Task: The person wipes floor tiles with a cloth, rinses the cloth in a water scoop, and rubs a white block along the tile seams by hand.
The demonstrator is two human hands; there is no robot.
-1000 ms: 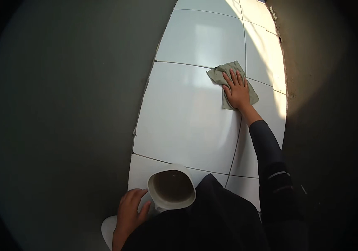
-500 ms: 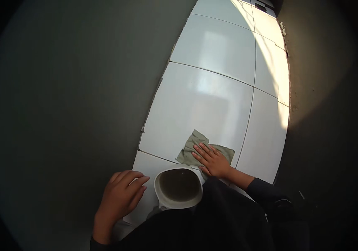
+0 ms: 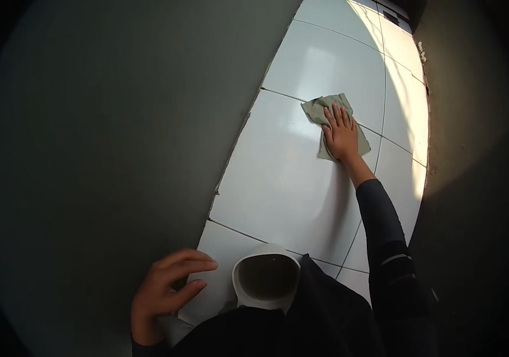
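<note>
My right hand (image 3: 341,138) lies flat with spread fingers on a grey-green cloth (image 3: 315,109), pressing it against the white tiles (image 3: 266,172). The cloth is creased and spreads out on both sides of the hand, over a tile joint. At the lower left, my left hand (image 3: 171,282) is in the air with thumb and fingers apart, holding nothing. Just right of it stands a white container (image 3: 237,287) with dark, murky liquid (image 3: 268,278) inside. Dark clothing hides the container's near side.
A plain grey surface (image 3: 117,131) borders the tiles on the left along a chipped edge. Another dark surface (image 3: 474,178) runs along the right. A strip of sunlight (image 3: 402,89) crosses the far right tiles. Small pale debris (image 3: 422,52) lies by the upper right edge.
My right hand has slid the cloth forward and slightly right, away from the container. My left thumb and fingers have parted wider. The view has shifted a little.
</note>
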